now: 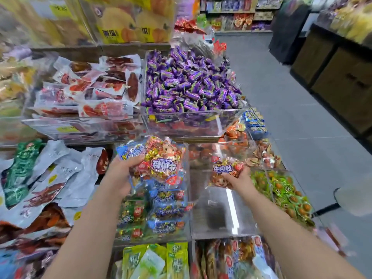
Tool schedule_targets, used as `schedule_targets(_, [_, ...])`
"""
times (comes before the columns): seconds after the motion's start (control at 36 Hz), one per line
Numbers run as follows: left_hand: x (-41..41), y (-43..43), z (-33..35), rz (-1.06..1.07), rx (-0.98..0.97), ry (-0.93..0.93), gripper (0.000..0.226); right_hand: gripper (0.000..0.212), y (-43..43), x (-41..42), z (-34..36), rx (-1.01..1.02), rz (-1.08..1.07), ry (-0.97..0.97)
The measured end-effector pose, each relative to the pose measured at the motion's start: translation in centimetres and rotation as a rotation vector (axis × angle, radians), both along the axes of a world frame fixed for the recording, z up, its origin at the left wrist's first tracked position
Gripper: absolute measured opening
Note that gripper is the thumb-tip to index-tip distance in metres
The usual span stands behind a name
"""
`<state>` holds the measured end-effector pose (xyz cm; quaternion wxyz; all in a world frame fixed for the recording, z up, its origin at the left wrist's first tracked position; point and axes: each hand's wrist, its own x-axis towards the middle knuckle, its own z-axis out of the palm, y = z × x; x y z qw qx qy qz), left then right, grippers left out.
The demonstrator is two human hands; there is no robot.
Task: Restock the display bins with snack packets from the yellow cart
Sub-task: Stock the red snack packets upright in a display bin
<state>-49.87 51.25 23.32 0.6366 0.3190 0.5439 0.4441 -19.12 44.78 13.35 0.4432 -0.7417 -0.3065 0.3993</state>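
Note:
My left hand (122, 174) grips a bundle of clear snack packets (161, 158) with red, gold and blue candies, held over a clear display bin (187, 198) that holds several similar blue and red packets. My right hand (237, 179) holds one smaller snack packet (223, 172) with a purple label, above a nearly bare clear bin (221, 216) to the right. The yellow cart is not in view.
Above sit bins of purple wrapped candies (187, 83) and red-and-white meat packets (94, 89). Green-wrapped sweets (281, 194) fill the bin at right. Grey and green pouches (44, 178) lie at left. A grey aisle floor (291, 117) runs along the right, past dark cabinets (338, 77).

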Motion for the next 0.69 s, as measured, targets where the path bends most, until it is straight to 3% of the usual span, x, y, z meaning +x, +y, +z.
schedule_targets(0.11, [0.4,1.2,0.0,0.008,0.005,-0.022,0.032,0.048,3.2,-2.3,-2.9,-0.018,0.063,-0.001])
schedule_targets(0.28, [0.6,2.4,-1.4,-0.019,-0.003,-0.024,0.038,0.043,7.5,-4.0,-6.4,-0.025,0.120,-0.025])
schedule_targets(0.42, [-0.1,2.8,-2.4,-0.007,-0.010,-0.064,0.052,0.053,8.8,-2.5,-9.3,-0.184,0.139,0.007])
schedule_targets(0.56, [-0.7,2.8,-2.8,0.016,0.015,-0.094,0.043,0.063,10.3,-1.9,-10.4,-0.249,0.152,0.037])
schedule_targets(0.69, [-0.6,2.5,-2.5,0.004,0.028,-0.096,0.049,0.076,10.7,-2.1,-10.5,-0.282,0.135,0.030])
